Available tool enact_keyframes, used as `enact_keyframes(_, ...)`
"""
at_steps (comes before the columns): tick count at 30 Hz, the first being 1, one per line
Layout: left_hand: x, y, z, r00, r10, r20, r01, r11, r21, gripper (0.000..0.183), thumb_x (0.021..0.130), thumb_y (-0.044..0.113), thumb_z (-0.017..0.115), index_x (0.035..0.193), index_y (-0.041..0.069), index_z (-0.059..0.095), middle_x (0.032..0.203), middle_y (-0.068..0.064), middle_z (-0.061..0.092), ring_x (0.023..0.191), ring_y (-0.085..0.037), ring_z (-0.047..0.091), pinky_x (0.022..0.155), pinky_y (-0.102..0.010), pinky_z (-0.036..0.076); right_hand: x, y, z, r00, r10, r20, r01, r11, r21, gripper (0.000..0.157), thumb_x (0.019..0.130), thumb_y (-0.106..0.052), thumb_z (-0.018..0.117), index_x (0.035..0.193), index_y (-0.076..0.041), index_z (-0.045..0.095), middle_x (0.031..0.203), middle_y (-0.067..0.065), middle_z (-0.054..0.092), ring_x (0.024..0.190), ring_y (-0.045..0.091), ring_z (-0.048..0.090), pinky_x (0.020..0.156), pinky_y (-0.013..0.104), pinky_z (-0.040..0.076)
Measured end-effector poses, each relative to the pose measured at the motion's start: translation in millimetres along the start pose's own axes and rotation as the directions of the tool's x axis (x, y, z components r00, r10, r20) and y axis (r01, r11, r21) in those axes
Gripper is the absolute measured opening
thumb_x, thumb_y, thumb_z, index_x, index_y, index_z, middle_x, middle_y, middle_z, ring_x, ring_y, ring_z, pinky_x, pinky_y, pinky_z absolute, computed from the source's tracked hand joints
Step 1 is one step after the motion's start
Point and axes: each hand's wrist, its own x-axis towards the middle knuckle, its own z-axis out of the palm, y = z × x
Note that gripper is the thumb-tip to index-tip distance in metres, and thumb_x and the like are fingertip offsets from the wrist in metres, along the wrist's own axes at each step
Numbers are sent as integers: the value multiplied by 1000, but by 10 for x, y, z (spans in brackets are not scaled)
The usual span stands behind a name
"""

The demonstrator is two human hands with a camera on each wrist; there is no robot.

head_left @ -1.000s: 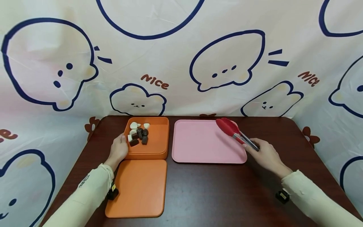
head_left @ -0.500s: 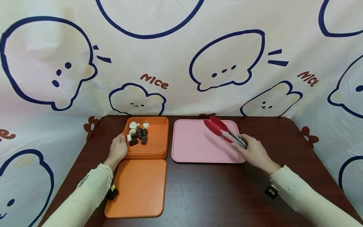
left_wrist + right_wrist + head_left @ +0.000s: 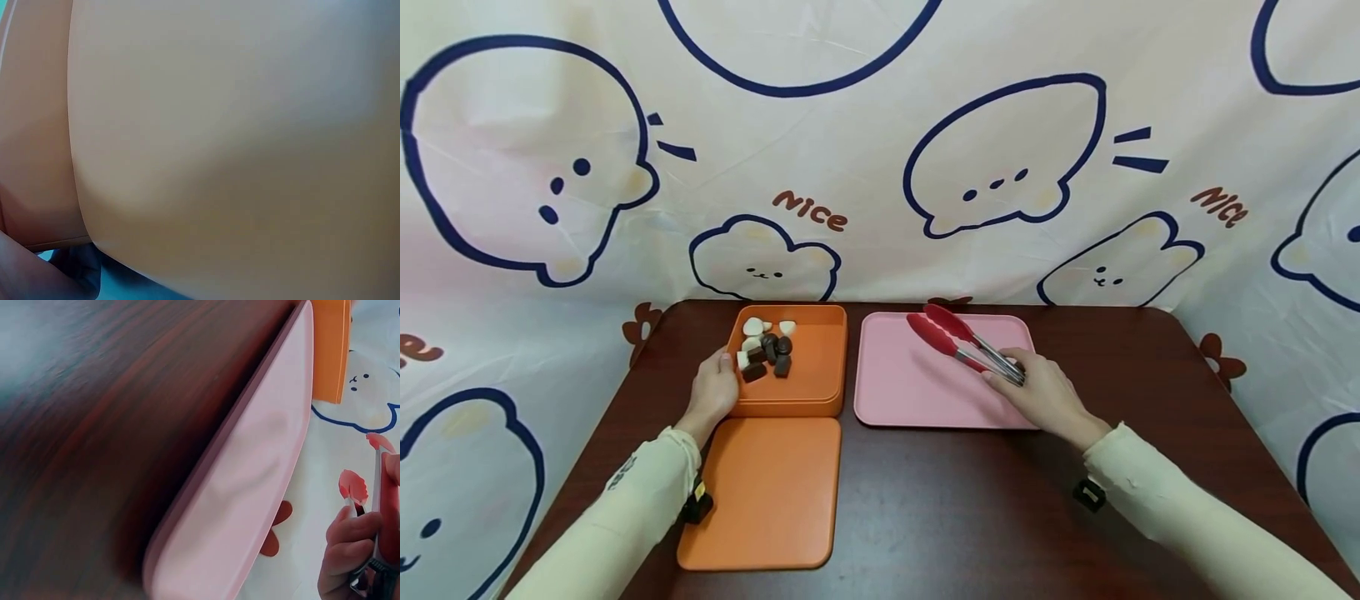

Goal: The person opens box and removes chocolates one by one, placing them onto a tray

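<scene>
While my left hand grips the orange box, my right hand clasps red-tipped tongs above the pink tray

Left: my thumb lies at the box's left wall; the other fingers are mostly hidden. Inside, pale pieces and dark pieces cluster toward the left.

Right: my fingers curl round the tongs' metal handles, red heads parted, aimed away and leftward.

Layout: tray just right of box on the dark table; flat orange panel on my side of the box.
</scene>
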Motion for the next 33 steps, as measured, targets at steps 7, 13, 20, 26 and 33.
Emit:
enact_keyframes(7, -1, -4, -33, 1000, 7, -11, -7, 1000, 20, 59, 111, 33, 6, 163, 7, 15, 162, -26, 31, 151, -45, 27, 121, -63, 26, 49, -176, 96, 999, -48, 6, 48, 999, 20, 50, 92, -41, 73, 130, -10, 65, 97, 6, 69, 74, 17, 56, 60, 29, 45)
enact_keyframes(13, -3, -1, -43, 1000, 4, -8, -4, 1000, 20, 59, 111, 33, 6, 163, 6, 14, 162, -27, 31, 150, -45, 27, 121, -63, 26, 79, -267, 164, 996, -86, 8, 86, 996, 18, 49, 92, -40, 73, 130, -10, 65, 94, 3, 67, 77, 17, 55, 62, 28, 45)
enact_keyframes(20, 19, 13, -10, 1000, 3, -4, -3, 1000, 13, 58, 111, 33, 7, 163, 7, 14, 165, -24, 26, 152, -44, 23, 123, -62, 24, 103, -373, 218, 994, -108, 14, 108, 994, 15, 49, 92, -41, 73, 129, -9, 65, 88, 1, 67, 75, 16, 55, 65, 28, 45)
enact_keyframes(26, 14, 18, -8, 1000, 6, -16, -6, 1000, 16, 57, 112, 30, 8, 163, 7, 14, 165, -24, 26, 152, -44, 23, 123, -62, 24, 137, -489, 266, 993, -112, 29, 112, 994, 11, 50, 92, -43, 73, 130, -11, 65, 87, 0, 66, 75, 15, 55, 63, 28, 45)
enact_keyframes(33, 15, 19, 5, 1000, -1, -14, 1, 1000, 9, 57, 112, 31, 7, 163, 7, 13, 165, -24, 26, 153, -44, 23, 123, -62, 23, 159, -627, 324, 992, -117, 43, 117, 993, -16, 50, 91, -48, 73, 129, -15, 65, 81, -2, 61, 73, 16, 55, 61, 29, 43)
